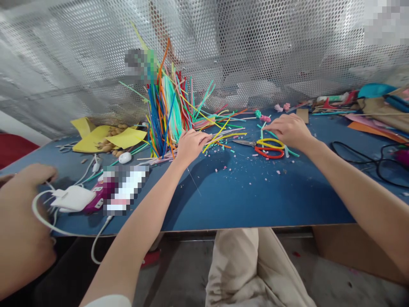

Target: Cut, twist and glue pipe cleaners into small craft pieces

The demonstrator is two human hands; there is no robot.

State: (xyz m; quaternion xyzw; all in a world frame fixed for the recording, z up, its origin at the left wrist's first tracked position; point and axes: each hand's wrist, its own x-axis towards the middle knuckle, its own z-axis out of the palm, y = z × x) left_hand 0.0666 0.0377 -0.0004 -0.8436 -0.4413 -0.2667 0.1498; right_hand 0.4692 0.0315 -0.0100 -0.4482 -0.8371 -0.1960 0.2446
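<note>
My left hand (192, 147) is over the table beside the bundle of coloured strips (166, 113), its fingers curled together. A thin wire (194, 182) slants down toward me from beneath that hand. My right hand (290, 130) reaches in from the right, its fingertips pinched beside a short green strip (262, 130); what lies between them is too small to make out. Under and beside its fingers lie scissors (270, 147) with one yellow and one red handle. Small pink and green twisted pieces (264, 118) sit just behind the fingertips.
Cut scraps (223, 169) dot the blue table (243, 204). At left are a pixelated phone (128, 189), a white charger (75, 198) with cables, yellow sheets (92, 138) and another person's hand (33, 175). Black cable (361, 162) and coloured paper (377, 130) lie right. Perforated metal (255, 51) stands behind.
</note>
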